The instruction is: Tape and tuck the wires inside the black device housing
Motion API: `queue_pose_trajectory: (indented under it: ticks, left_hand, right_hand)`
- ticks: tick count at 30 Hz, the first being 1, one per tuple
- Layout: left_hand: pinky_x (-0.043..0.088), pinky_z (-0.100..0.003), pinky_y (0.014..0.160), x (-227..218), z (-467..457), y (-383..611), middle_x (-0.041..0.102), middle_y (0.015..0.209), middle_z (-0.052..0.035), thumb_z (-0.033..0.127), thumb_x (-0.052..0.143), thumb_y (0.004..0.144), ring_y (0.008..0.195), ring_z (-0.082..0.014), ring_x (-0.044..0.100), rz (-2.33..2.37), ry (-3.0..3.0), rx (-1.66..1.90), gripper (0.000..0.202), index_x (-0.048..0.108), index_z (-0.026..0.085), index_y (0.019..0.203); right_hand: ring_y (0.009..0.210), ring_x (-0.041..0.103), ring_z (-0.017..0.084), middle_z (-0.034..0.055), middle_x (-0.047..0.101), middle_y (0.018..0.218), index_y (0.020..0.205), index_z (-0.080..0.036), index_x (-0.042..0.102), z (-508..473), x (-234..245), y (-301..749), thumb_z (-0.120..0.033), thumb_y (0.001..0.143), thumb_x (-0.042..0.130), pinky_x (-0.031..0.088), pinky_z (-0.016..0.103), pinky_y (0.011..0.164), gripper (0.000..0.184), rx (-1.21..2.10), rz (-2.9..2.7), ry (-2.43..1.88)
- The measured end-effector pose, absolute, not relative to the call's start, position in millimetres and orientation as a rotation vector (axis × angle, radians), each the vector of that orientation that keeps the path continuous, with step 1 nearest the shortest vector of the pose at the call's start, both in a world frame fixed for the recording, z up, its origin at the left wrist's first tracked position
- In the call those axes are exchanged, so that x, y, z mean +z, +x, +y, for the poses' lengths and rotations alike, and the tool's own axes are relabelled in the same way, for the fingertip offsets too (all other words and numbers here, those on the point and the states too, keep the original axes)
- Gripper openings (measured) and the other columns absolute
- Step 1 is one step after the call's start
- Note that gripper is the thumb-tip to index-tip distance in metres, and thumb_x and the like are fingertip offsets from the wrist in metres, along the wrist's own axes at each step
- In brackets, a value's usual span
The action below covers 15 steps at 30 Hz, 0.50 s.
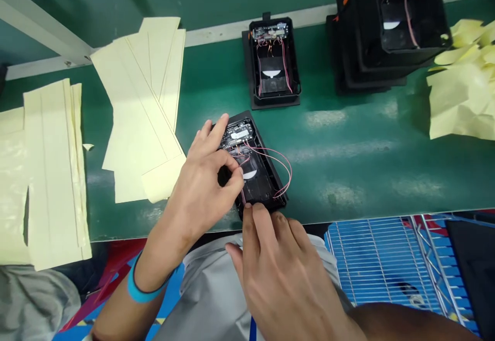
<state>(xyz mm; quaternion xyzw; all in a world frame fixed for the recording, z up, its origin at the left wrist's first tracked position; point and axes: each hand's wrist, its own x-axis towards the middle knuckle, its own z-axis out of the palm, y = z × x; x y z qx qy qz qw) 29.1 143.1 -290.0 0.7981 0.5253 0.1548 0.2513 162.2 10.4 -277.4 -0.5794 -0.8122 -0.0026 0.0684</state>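
Observation:
A black plastic housing (266, 176) lies tilted at the table's front edge, with a circuit board (237, 133) at its top end and a white half-disc inside. My left hand (211, 173) reaches over its left side, thumb and index finger pinched on a thin pink wire (243, 159) that runs from the board. Two more pink wires (288, 168) loop out past the right wall. At the housing's bottom edge my right hand (276, 253) rests its fingertips, fingers stretched out, the index finger touching the lower left corner near the wire's end. The fingers hide parts of the interior.
Behind stands a similar housing (273, 63) with wires along its sides. A stack of black housings (390, 37) rises at the back right, beside crumpled yellowish paper (464, 88). Cream paper strips (143, 114) lie left. A wire rack (371, 258) is below the table.

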Motion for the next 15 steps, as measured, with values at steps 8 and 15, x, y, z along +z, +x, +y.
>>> queue_pose_trajectory:
  ticks: [8,15]
  left_hand:
    - [0.034,-0.059,0.143,-290.0,142.7,27.5,0.033,0.177,0.0062,0.019,0.064,0.094,0.170,-0.0314,0.032,1.432,2.174,0.424,0.017,0.073,0.020,0.080]
    - [0.036,-0.057,0.143,-289.5,141.1,27.9,0.037,0.175,0.0058,0.018,0.064,0.093,0.169,-0.0300,0.037,1.448,2.150,0.449,0.016,0.074,0.021,0.080]
  right_hand:
    - [0.069,0.068,0.026,0.0325,0.073,0.114,0.107,0.005,0.085,15.3,-281.4,152.5,-0.042,0.086,0.080,0.063,0.038,0.046,0.051,0.041,-2.375,-1.774]
    - [0.061,0.061,0.021,0.0263,0.070,0.098,0.106,0.004,0.085,19.5,-277.7,146.8,-0.044,0.086,0.081,0.055,0.033,0.037,0.051,0.040,-2.374,-1.827]
